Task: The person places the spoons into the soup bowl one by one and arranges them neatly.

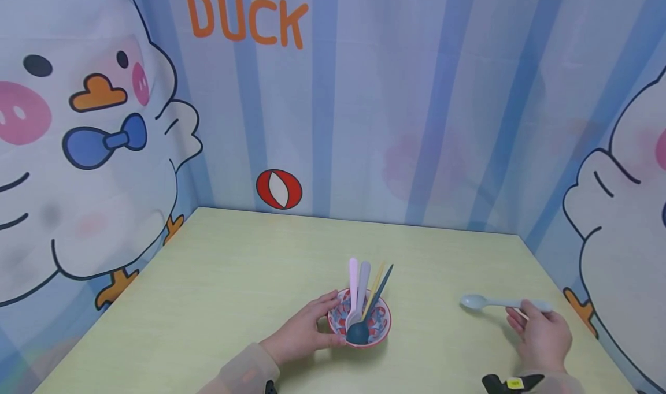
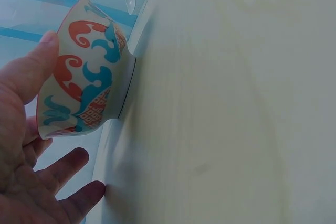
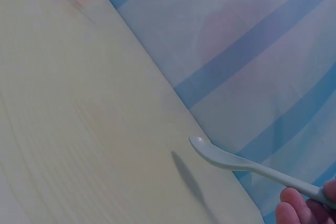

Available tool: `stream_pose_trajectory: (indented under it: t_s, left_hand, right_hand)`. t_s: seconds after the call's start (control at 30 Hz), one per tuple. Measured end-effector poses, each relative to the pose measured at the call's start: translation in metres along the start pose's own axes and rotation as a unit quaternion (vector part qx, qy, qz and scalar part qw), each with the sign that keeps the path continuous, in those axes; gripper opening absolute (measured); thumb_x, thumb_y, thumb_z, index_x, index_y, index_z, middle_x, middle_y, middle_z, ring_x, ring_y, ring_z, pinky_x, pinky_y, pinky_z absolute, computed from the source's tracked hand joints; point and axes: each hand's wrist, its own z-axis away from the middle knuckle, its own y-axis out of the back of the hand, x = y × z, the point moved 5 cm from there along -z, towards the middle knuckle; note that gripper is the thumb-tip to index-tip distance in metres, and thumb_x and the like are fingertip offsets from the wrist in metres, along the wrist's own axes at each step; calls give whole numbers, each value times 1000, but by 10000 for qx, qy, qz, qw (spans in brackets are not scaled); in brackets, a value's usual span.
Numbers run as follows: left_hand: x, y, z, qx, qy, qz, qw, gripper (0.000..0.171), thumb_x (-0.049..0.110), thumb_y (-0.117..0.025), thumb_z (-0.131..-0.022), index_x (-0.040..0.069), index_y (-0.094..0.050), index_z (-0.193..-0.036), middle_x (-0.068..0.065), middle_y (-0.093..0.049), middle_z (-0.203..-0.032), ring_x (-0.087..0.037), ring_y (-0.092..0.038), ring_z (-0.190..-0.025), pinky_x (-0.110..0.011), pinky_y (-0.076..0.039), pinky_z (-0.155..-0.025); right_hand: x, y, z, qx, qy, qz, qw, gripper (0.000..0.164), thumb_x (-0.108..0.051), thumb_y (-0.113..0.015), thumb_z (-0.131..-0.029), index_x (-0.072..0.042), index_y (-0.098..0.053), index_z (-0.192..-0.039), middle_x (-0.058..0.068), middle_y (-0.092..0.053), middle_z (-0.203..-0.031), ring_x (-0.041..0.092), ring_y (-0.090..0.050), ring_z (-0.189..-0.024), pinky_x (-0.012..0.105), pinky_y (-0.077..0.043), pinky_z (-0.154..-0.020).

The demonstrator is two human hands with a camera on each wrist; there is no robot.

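A small patterned bowl with a red rim stands near the table's front, and my left hand grips its left rim between thumb and fingers. In the left wrist view the bowl's outer wall shows red and blue swirls. Leaning in the bowl are a pink spoon, a lavender spoon, a thin yellow handle and a dark teal spoon. Off to the right, my right hand pinches a pale blue spoon by its handle. The right wrist view has this spoon raised, its shadow on the table.
The pale yellow table ends at a striped blue curtain at the back. Duck-printed cloth hangs along the left side, with more on the right. A dark wrist strap shows below my right hand.
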Motion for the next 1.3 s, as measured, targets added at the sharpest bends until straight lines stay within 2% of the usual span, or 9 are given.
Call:
stream_pose_trajectory:
  t_s: [0.13, 0.33, 0.47, 0.73, 0.87, 1.07, 1.3]
  left_hand:
    - [-1, 0, 0, 9, -10, 5, 10000, 83, 42, -78, -79, 8, -42, -146, 1, -29, -156, -31, -25, -142, -56, -27, -110]
    - [-2, 0, 0, -6, -18, 32, 10000, 82, 41, -78, -79, 8, -42, -146, 2, -29, -156, -31, -24, -143, -56, -27, -110]
    - [-4, -1, -1, -11, -28, 49, 10000, 83, 41, -78, -79, 8, -42, -146, 3, -29, -156, -30, -23, -143, -55, -27, -110]
    - [-5, -1, -2, 0, -34, 40, 10000, 83, 42, -78, -79, 9, -42, -146, 2, -29, -156, -30, -23, -143, -55, -27, -110]
    - [-4, -1, -2, 2, -22, 29, 10000, 83, 42, -78, -79, 10, -42, -146, 3, -29, -156, -30, -23, -143, -55, -27, -110]
    - [-4, -1, -2, 7, 9, 49, 10000, 83, 42, -78, -79, 10, -42, -146, 4, -29, -156, -30, -23, -143, -55, -26, -111]
    - [-3, 0, -1, 6, 14, 67, 10000, 82, 41, -78, -79, 10, -42, -146, 4, -29, -156, -30, -23, -143, -56, -26, -110]
  right_hand:
    - [-1, -1, 0, -33, -37, -159, 9999, 12, -23, -57, -97, -20, -52, -107, 4, -55, -111, 2, -67, -70, 23, -56, -72]
    - [-6, -4, 3, -35, 39, -190, 9998, 20, -22, -58, -97, -16, -52, -115, 4, -58, -110, 4, -68, -71, 23, -56, -72]
    - [-11, -7, 6, -137, 55, -50, 9999, 19, -23, -57, -97, -16, -52, -114, -2, -59, -99, 4, -68, -72, 23, -56, -72]
    - [-15, -14, 12, -493, -8, -557, 9972, 19, -18, -60, -95, -9, -49, -108, -5, -63, -81, 9, -69, -71, 25, -56, -72]
    - [-17, -17, 16, -613, 78, -550, 9966, 20, -18, -60, -95, -9, -49, -109, -7, -65, -76, 10, -69, -71, 25, -57, -72]
    - [-18, -24, 21, -703, 73, -472, 9964, 21, -19, -60, -96, -8, -49, -110, -6, -64, -79, 9, -69, -72, 25, -57, -71]
    - [-18, -30, 26, -774, 142, -377, 9962, 23, -19, -60, -95, -8, -51, -113, -2, -63, -90, 9, -69, -75, 25, -57, -73]
